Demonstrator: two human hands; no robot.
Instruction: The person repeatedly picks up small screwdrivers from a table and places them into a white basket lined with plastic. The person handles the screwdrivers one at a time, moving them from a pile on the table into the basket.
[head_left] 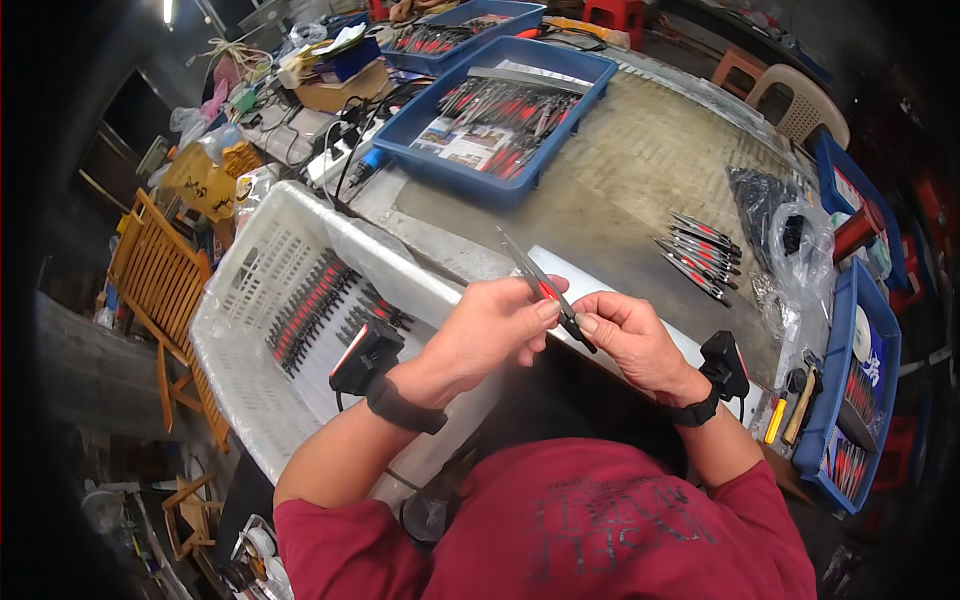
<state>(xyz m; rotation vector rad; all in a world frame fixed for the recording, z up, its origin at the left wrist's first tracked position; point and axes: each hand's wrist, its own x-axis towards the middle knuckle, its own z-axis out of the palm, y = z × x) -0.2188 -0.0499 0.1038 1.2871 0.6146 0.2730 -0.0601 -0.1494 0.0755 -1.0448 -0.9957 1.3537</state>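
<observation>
Between my two hands, over the table's front edge, is a slim pointed tool (526,262) with a long grey tapered end, a red middle and a black lower end. My left hand (480,325) pinches it around the red part. The thumb and fingers of my right hand (640,345) close on its black end. Its exact kind is unclear. On the table to the right lies a small bundle of similar slim grey, black and red tools (703,255). More red and black pieces (315,300) lie in rows inside the white plastic crate (235,340) at my left.
A blue tray (435,165) full of similar tools stands on the worktable (660,135), with another blue tray (515,15) behind. Clear plastic bags (800,250) lie at the right edge. A yellow-handled tool (775,420) and another blue tray (820,445) are nearer. A wooden folding chair (165,290) stands left.
</observation>
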